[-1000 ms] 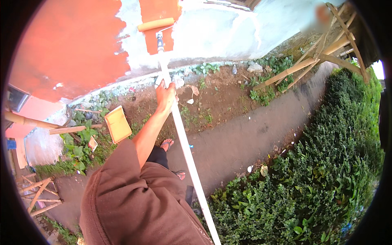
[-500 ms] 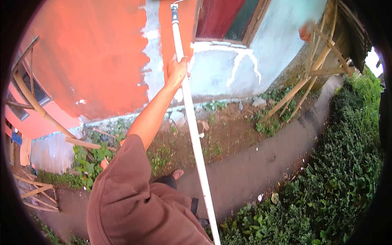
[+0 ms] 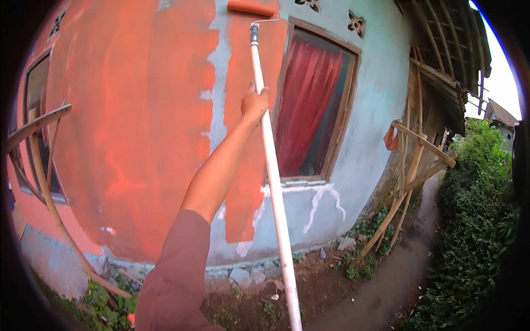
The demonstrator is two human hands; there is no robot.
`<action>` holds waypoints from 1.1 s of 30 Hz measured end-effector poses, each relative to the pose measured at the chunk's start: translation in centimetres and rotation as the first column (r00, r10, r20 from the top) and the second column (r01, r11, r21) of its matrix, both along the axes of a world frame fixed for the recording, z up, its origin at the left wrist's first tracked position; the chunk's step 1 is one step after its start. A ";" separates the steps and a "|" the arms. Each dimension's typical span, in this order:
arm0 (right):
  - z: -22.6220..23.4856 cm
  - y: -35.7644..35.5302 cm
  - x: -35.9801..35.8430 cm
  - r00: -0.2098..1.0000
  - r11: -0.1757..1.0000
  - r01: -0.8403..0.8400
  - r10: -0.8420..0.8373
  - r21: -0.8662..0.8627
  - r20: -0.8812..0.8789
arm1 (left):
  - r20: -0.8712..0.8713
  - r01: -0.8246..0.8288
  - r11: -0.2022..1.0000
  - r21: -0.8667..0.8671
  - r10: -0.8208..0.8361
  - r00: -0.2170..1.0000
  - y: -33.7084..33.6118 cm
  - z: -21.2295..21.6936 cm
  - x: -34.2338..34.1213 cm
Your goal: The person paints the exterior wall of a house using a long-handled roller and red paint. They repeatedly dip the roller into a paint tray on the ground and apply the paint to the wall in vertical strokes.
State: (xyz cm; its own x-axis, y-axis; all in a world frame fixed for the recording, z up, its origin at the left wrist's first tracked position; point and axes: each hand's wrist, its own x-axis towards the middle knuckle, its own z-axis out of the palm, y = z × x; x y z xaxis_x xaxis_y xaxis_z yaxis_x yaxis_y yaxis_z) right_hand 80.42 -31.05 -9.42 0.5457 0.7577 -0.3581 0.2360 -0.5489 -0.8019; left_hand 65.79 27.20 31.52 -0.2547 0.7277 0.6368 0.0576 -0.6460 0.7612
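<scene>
1. The left hand [image 3: 255, 106] wraps its fingers closed around a white pole [image 3: 279, 204]; the right hand is out of view, its grip impossible to tell.
2. The orange roller [image 3: 251, 7] on the pole's far end stands high at the wall, near the upper-left corner of the window frame [image 3: 346, 127]; whether it touches is unclear.
3. The orange strip [image 3: 245, 209] runs between that frame and a ragged blue-grey gap [image 3: 219, 83].
4. Rightward, pale blue wall [image 3: 375, 105] spreads toward bamboo props [image 3: 411, 165].
5. Below lie soil [image 3: 248, 303] and a path [image 3: 381, 292], edged by a hedge [image 3: 480, 220].
</scene>
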 end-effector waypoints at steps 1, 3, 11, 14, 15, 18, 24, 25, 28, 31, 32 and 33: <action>-0.3 2.1 -0.5 0.999 0.999 0.003 -0.005 0.052 0.038 | -0.014 0.011 0.998 0.068 -0.010 1.000 0.0 1.5 -0.1; 0.4 7.6 -1.3 0.997 0.987 -0.005 -0.007 0.162 0.074 | -0.050 0.032 0.985 0.167 -0.024 0.998 0.1 2.2 0.4; 10.0 25.1 -3.0 0.978 0.883 -0.108 0.013 0.457 0.207 | -0.135 0.057 0.963 0.262 -0.022 0.991 -1.3 3.5 0.5; 11.9 26.8 -3.8 0.981 0.878 -0.120 0.034 0.463 0.190 | -0.193 0.013 0.971 0.239 0.034 0.981 -2.7 3.6 -0.5; 10.9 27.0 -3.6 0.979 0.888 -0.107 0.017 0.447 0.202 | -0.213 0.003 0.973 0.229 0.047 0.976 -3.3 3.4 -0.6; 8.1 24.1 -3.5 0.976 0.889 -0.090 -0.010 0.449 0.216 | -0.267 0.083 0.991 0.107 -0.051 0.962 -5.8 1.7 -0.6; -1.3 11.7 -3.2 0.988 0.929 -0.083 0.031 0.360 0.150 | -0.265 -0.019 0.996 -0.083 -0.003 0.964 -6.2 -4.2 -1.7; -3.3 8.6 -2.9 0.989 0.936 -0.085 0.039 0.343 0.141 | -0.273 -0.050 0.994 -0.092 0.023 0.962 -6.1 -5.4 -1.7; -4.5 -1.2 -3.1 0.993 0.970 -0.006 -0.022 0.243 0.112 | -0.270 -0.143 0.976 -0.164 0.095 0.958 -6.9 -10.3 -1.8; -5.9 -9.6 -2.5 0.994 0.993 0.007 -0.019 0.119 0.106 | -0.235 -0.086 0.952 -0.292 0.015 0.972 -8.7 -17.0 -1.8; -6.9 -12.6 -2.4 0.996 0.998 0.014 -0.019 0.054 0.092 | -0.236 -0.065 0.931 -0.360 -0.024 0.971 -9.4 -19.5 -1.8; -10.3 -15.8 -1.4 0.990 1.000 0.002 -0.002 0.003 0.142 | -0.230 -0.044 0.904 -0.426 -0.061 0.971 -10.1 -21.7 -2.1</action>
